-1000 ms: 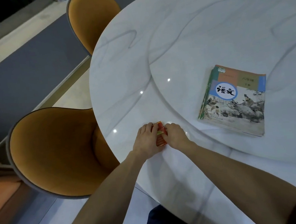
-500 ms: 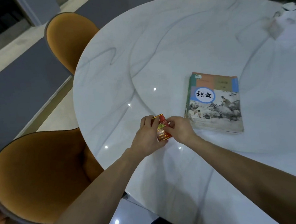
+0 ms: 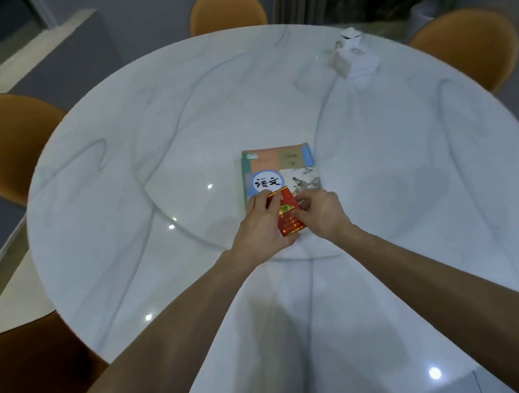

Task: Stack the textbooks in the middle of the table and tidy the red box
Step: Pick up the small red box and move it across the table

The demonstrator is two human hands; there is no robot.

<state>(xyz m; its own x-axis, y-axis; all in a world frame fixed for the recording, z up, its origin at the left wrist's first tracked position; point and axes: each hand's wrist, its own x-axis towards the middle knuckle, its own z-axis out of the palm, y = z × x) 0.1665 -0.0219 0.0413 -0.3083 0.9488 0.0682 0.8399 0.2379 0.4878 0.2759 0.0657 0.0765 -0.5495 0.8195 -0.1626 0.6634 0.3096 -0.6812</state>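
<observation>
- Two hands, both on 1 red box: left hand wraps its left side w/ fingers curled over the top edge, right hand pinches the right side w/ thumb and fingertips.
- Box is red w/ gold print, tilted, front face up toward the cam; held between both hands, at the near edge of the book. Can't tell if it's lifted or resting on the cover.
- 1 textbook visible on top, flat, roughly mid-desk, blue oval w/ Chinese title on cover, ink-painting pic on the right half. Near part of cover hidden by hands + box. Can't tell how many books lie under it.
- Book sits on the raised round centre disc of the desk.
- 1 round white marble-look desk w/ grey veins; several small light reflections on it.
- 1 white object at far right of desk, well apart from the book; blurred, looks like a tissue box w/ tissue sticking up, not sure.
- 3 orange chairs clearly seen around the desk: left, far centre, far right.
- Two bare forearms come in from the bottom, meeting at the box.
</observation>
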